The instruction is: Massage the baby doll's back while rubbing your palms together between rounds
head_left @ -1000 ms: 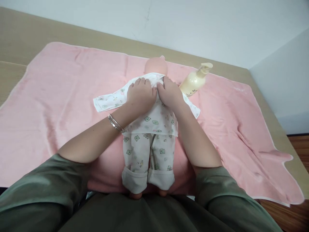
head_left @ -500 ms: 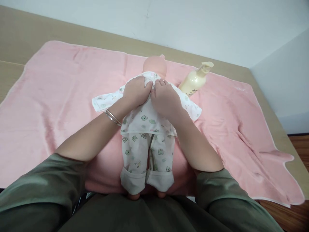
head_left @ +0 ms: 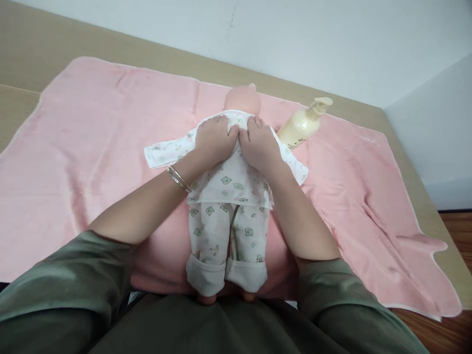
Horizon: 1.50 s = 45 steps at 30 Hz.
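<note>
One wooden surface [head_left: 29, 54] carries one pink blanket [head_left: 96, 128]. One doll [head_left: 231, 194] lies mid-blanket, head [head_left: 241, 99] at 12 o'clock, two feet [head_left: 206, 299] at 6. It wears one printed top [head_left: 230, 169], two sleeves [head_left: 162, 155] extending toward 9 and 3 o'clock, and one pair of trousers [head_left: 212, 231] with two turned-up cuffs [head_left: 246, 275]. The left hand [head_left: 217, 140] at 11 o'clock and right hand [head_left: 258, 146] at 1 o'clock rest palm-down, flat on the upper top, thumb tips nearly meeting. One pump bottle [head_left: 300, 127] is at 2 o'clock. Two silver bands [head_left: 179, 179] encircle the left wrist.
</note>
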Tool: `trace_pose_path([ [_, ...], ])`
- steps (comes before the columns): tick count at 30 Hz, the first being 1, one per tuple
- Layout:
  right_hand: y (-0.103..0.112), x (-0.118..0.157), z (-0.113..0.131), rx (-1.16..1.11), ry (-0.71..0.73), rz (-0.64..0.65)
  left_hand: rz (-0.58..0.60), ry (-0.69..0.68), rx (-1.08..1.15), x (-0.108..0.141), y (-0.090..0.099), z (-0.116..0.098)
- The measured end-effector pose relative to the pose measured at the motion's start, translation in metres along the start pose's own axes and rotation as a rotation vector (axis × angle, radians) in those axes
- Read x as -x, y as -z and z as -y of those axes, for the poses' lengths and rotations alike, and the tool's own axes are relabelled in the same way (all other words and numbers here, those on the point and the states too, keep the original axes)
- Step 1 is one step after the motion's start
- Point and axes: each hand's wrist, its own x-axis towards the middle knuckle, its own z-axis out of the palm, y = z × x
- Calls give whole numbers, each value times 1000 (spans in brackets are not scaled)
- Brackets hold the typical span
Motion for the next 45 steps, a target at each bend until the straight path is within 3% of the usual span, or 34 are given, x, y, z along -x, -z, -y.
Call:
trace_pose_path([
  [15,2,1,1,-17,-3,-8,-4,-33,-19,1,-2,0],
  [23,9,-5,-8,-110,-48,28,-81,-108,-88,18,-4,-10],
  [33,8,12,15,-6,-46,46,63,-128,-99,1,8,4],
  [40,6,-4,-9,-128,-40,4,-5,-151,-155,26,9,-16],
  [45,9,-3,-6,-72,-51,23,53,-143,-78,14,12,-11],
])
